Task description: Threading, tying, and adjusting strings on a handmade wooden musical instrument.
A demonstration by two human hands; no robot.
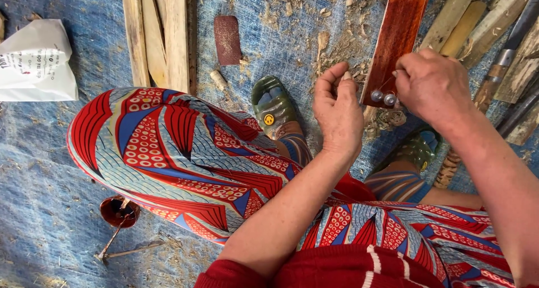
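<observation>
Reds and blues over a faded blue tarp

The lacquered wooden neck is a deep glossy red-brown, with two silvery metal pegs at its end. The patterned skirt mixes red fan shapes, blue wedges, pale wavy lines and white-ringed red dots. The sandal is olive green with a small yellow round badge. The sweater hem is dark red with white stripes. The tarp is worn blue, the wooden slats pale tan, the sandpaper piece maroon, the plastic bag white, the small cup reddish brown.
</observation>
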